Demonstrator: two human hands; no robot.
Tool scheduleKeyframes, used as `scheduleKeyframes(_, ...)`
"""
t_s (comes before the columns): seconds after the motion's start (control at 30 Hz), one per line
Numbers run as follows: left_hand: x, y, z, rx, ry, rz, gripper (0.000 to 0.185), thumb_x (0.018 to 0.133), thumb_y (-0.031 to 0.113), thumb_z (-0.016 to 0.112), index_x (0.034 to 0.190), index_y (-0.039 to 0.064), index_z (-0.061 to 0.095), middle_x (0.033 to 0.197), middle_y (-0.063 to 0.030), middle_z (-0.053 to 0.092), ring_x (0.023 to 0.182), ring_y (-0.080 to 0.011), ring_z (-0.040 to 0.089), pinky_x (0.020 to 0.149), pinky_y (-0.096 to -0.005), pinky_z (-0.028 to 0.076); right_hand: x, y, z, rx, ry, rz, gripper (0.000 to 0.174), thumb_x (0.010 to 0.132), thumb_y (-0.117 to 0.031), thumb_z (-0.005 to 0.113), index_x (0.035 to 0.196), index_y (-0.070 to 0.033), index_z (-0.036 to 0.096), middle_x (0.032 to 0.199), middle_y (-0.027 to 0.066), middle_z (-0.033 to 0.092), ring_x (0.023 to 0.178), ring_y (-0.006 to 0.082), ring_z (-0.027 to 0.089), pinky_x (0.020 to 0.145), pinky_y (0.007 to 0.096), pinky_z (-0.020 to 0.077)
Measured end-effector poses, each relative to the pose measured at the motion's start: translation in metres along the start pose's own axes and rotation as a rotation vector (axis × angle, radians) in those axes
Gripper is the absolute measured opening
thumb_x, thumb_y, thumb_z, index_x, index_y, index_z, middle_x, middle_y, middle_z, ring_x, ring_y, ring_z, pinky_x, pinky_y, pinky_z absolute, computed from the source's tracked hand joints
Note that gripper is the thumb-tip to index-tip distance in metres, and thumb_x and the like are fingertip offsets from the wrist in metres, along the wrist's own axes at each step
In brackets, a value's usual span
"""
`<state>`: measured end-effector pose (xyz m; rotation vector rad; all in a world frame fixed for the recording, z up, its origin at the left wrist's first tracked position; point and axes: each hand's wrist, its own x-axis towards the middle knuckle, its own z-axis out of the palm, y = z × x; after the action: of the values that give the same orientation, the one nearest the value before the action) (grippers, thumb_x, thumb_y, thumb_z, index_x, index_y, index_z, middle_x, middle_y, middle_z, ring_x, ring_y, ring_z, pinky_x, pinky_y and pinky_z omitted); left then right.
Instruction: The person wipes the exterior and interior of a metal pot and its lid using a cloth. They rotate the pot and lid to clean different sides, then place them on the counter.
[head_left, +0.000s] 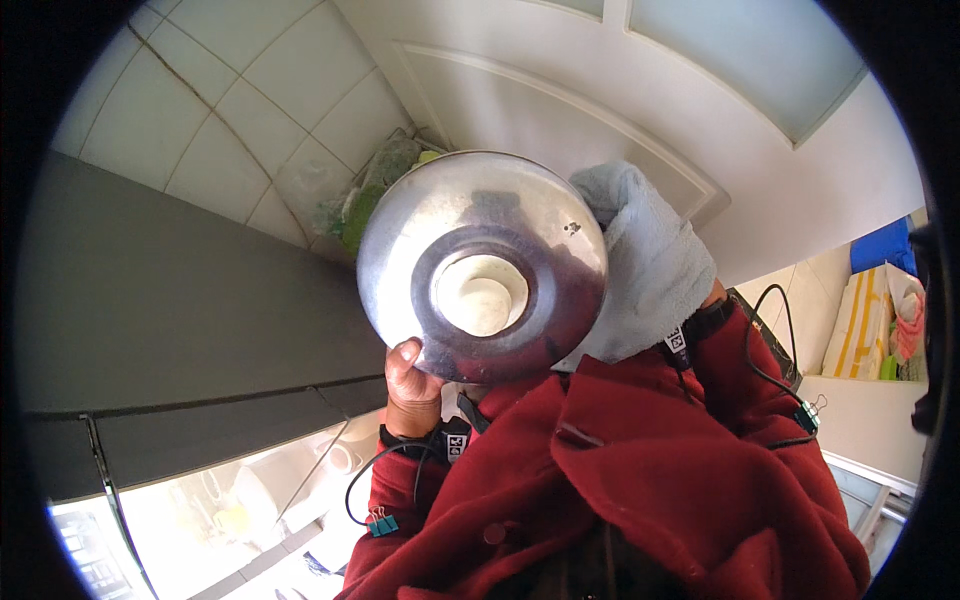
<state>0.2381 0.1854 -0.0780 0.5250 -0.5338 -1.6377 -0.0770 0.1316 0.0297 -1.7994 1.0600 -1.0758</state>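
Note:
A round, shiny metal lid (480, 202) with a cream-coloured knob (484, 296) at its centre is held up before me, its outer face towards the camera. My left hand (412, 382) grips the lid's lower left rim, the thumb lying on the metal. A light grey-blue towel (645, 262) covers most of my right hand (716, 295), of which only a little skin near the wrist shows. The towel lies against or behind the lid's right edge; the fingers under it are hidden.
A dark grey panel (187, 300) fills the left side, with a white-tiled wall (255, 112) above it. Green items in plastic (375, 187) lie in the corner behind the lid. A white panelled door (540, 97) stands behind. A taped box (855, 322) is at the far right.

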Motion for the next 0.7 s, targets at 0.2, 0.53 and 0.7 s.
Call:
scheduleKeyframes(0.2, 0.003, -0.003, 0.010, 0.137, -0.071, -0.008, 0.074, 0.071, 0.022, 0.073, 0.135, -0.002, 0.044, 0.129, -0.0152, 0.056, 0.116, -0.0307, 0.055, 0.101, -0.0433, 0.045, -0.030, 0.057, -0.005, -0.379, -0.208, -0.153, 0.054, 0.085, -0.022, 0.063, 0.134, -0.003, 0.048, 0.127, 0.0150, 0.056, 0.116, 0.0281, 0.052, 0.101, 0.0350, 0.0392)
scheduleKeyframes(0.53, -0.003, -0.018, 0.002, 0.239, -0.044, -0.076, 0.073, 0.070, 0.011, 0.075, 0.135, 0.000, 0.043, 0.125, -0.0132, 0.056, 0.114, -0.0292, 0.056, 0.099, -0.0428, 0.046, -0.059, 0.113, -0.002, -0.102, -0.098, 0.086, 0.071, 0.072, -0.028, 0.075, 0.133, -0.004, 0.050, 0.133, 0.0132, 0.051, 0.124, 0.0264, 0.045, 0.108, 0.0345, 0.0337)
scheduleKeyframes(0.7, 0.000, -0.011, -0.004, 0.245, -0.046, -0.139, 0.075, 0.070, 0.012, 0.075, 0.136, 0.000, 0.041, 0.127, -0.0124, 0.055, 0.117, -0.0273, 0.054, 0.101, -0.0408, 0.042, -0.056, 0.105, -0.008, -0.236, -0.224, -0.020, 0.058, 0.074, -0.024, 0.071, 0.126, -0.005, 0.053, 0.127, 0.0151, 0.053, 0.120, 0.0308, 0.047, 0.105, 0.0369, 0.0355)
